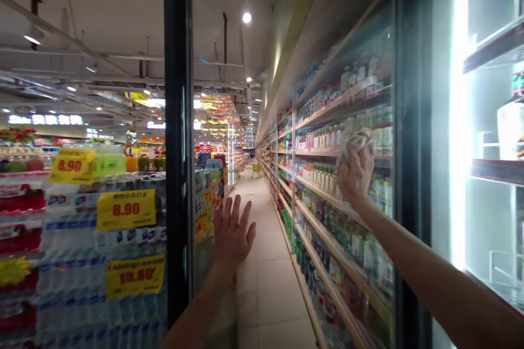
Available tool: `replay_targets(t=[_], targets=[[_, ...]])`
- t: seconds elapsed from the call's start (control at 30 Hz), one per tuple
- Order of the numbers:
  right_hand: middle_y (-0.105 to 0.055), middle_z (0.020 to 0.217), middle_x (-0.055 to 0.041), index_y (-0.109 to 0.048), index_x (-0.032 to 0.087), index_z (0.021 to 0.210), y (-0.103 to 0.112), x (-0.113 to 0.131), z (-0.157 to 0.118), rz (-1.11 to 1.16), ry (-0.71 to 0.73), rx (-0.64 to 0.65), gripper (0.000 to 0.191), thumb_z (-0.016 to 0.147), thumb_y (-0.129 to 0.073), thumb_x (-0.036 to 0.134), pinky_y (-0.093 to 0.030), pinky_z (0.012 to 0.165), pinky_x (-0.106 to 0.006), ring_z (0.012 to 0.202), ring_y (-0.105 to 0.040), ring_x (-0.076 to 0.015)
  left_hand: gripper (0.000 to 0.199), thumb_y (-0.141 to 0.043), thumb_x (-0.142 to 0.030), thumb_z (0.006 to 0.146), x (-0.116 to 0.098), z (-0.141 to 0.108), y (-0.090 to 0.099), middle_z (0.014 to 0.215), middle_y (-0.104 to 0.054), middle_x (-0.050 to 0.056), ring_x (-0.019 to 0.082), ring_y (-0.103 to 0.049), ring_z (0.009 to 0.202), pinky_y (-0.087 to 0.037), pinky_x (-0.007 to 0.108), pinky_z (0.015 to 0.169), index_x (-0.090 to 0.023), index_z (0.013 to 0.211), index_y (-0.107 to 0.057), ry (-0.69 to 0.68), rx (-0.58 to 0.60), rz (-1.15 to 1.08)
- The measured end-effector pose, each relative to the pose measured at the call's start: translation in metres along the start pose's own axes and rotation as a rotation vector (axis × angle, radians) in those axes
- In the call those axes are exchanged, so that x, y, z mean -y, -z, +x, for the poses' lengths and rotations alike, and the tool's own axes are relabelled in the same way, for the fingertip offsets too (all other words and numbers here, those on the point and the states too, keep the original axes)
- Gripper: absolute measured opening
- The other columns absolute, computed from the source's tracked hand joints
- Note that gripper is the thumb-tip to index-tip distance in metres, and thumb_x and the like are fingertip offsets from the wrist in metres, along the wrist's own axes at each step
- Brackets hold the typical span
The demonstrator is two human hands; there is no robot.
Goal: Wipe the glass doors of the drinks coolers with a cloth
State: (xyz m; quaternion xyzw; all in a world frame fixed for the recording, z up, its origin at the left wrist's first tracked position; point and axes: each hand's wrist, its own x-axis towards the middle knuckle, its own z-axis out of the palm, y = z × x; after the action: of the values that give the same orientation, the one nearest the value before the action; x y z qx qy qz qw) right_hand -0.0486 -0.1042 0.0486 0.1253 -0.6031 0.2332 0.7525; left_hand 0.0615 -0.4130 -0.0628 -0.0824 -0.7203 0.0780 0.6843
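A glass fridge door (282, 294) in a dark frame stands swung out in front of me. My left hand (233, 229) is lifted with its fingers spread, at the left part of the pane; it holds nothing. On the right part of the pane, my right hand (357, 172) presses a crumpled light cloth (360, 139) with darker markings against the glass. The fingers lie over the cloth and are a little blurred. Beyond the pane, shelves of bottles show through.
Lit fridge shelves (497, 169) with a bottle (511, 125) are close on my right. At left stand stacked packs of bottled water (73, 267) with yellow price signs (126, 209). A tiled aisle (272, 278) runs ahead, with a yellow-green cart (256, 169) far down it.
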Motion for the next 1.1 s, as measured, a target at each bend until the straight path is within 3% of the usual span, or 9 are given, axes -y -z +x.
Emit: replay_targets(t=[0.17, 0.23, 0.37, 0.43, 0.63, 0.73, 0.97, 1.03, 1.1], targets=[[-0.041, 0.141, -0.0087, -0.056, 0.024, 0.12, 0.004, 0.038, -0.026, 0.107, 0.423, 0.259, 0.04, 0.082, -0.044, 0.028, -0.029, 0.107, -0.05, 0.137, -0.026, -0.0262, 0.06, -0.049, -0.027, 0.086, 0.001, 0.0, -0.001, 0.147, -0.03, 0.01, 0.025, -0.018, 0.14, -0.01, 0.048, 0.114, -0.024, 0.142, -0.029, 0.017, 0.018, -0.018], [-0.042, 0.14, -0.0103, -0.058, 0.022, 0.118, 0.006, 0.025, -0.019, 0.084, 0.331, 0.209, 0.04, 0.082, -0.042, 0.029, -0.028, 0.107, -0.05, 0.137, -0.027, -0.0267, 0.059, -0.049, -0.027, 0.086, 0.001, 0.0, 0.0, 0.147, -0.03, 0.01, 0.025, -0.019, 0.14, -0.01, 0.048, 0.114, -0.024, 0.141, -0.03, 0.011, 0.017, -0.009], [-0.037, 0.142, -0.0157, -0.051, 0.014, 0.126, 0.005, -0.012, 0.004, -0.004, -0.121, -0.007, 0.048, 0.082, -0.037, 0.027, -0.027, 0.105, -0.056, 0.134, -0.03, -0.0302, 0.06, -0.05, -0.027, 0.085, 0.0, 0.001, 0.001, 0.147, -0.03, 0.011, 0.023, -0.016, 0.14, -0.009, 0.047, 0.114, -0.023, 0.141, -0.029, 0.002, 0.004, -0.007], [-0.036, 0.142, -0.0174, -0.049, 0.013, 0.129, 0.004, -0.01, 0.005, -0.015, -0.16, -0.037, 0.05, 0.082, -0.037, 0.026, -0.027, 0.104, -0.058, 0.134, -0.029, -0.0318, 0.059, -0.05, -0.026, 0.085, -0.001, 0.001, 0.001, 0.147, -0.03, 0.011, 0.024, -0.015, 0.14, -0.01, 0.047, 0.114, -0.022, 0.141, -0.03, -0.001, 0.003, -0.005], [-0.042, 0.14, -0.0095, -0.056, 0.024, 0.12, 0.004, 0.073, -0.04, 0.157, 0.462, 0.19, 0.038, 0.084, -0.047, 0.027, -0.028, 0.107, -0.049, 0.138, -0.023, -0.0269, 0.059, -0.05, -0.026, 0.086, 0.0, 0.001, 0.001, 0.147, -0.03, 0.011, 0.024, -0.014, 0.141, -0.01, 0.048, 0.114, -0.022, 0.141, -0.03, -0.013, -0.002, 0.016], [-0.045, 0.138, -0.0063, -0.059, 0.027, 0.116, 0.005, 0.078, -0.041, 0.219, 0.607, 0.272, 0.035, 0.082, -0.051, 0.026, -0.027, 0.109, -0.047, 0.137, -0.027, -0.0248, 0.056, -0.05, -0.027, 0.086, 0.001, 0.001, 0.002, 0.146, -0.032, 0.012, 0.023, -0.014, 0.141, -0.01, 0.047, 0.114, -0.021, 0.14, -0.033, -0.014, -0.002, 0.002], [-0.036, 0.143, -0.0181, -0.052, 0.012, 0.127, -0.01, 0.022, 0.02, 0.057, -0.032, -0.052, 0.046, 0.083, -0.039, 0.022, -0.025, 0.107, -0.056, 0.135, -0.029, -0.0311, 0.05, -0.049, -0.027, 0.086, -0.002, 0.002, 0.006, 0.143, -0.038, 0.013, 0.023, -0.015, 0.141, -0.009, 0.047, 0.114, -0.02, 0.135, -0.041, 0.004, 0.014, 0.022], [-0.034, 0.144, -0.0155, -0.05, 0.015, 0.128, -0.011, 0.041, 0.016, 0.06, 0.04, 0.001, 0.046, 0.083, -0.039, 0.023, -0.026, 0.107, -0.055, 0.137, -0.025, -0.03, 0.05, -0.049, -0.026, 0.086, -0.003, 0.002, 0.007, 0.143, -0.038, 0.013, 0.023, -0.015, 0.14, -0.01, 0.048, 0.114, -0.02, 0.135, -0.041, -0.004, 0.008, 0.032], [-0.037, 0.144, -0.0111, -0.052, 0.021, 0.126, -0.008, 0.072, -0.001, 0.106, 0.294, 0.111, 0.043, 0.084, -0.043, 0.024, -0.029, 0.107, -0.051, 0.139, -0.022, -0.0274, 0.05, -0.049, -0.026, 0.086, -0.003, 0.002, 0.007, 0.143, -0.038, 0.013, 0.023, -0.016, 0.14, -0.01, 0.047, 0.114, -0.02, 0.135, -0.041, -0.005, 0.005, 0.03]])
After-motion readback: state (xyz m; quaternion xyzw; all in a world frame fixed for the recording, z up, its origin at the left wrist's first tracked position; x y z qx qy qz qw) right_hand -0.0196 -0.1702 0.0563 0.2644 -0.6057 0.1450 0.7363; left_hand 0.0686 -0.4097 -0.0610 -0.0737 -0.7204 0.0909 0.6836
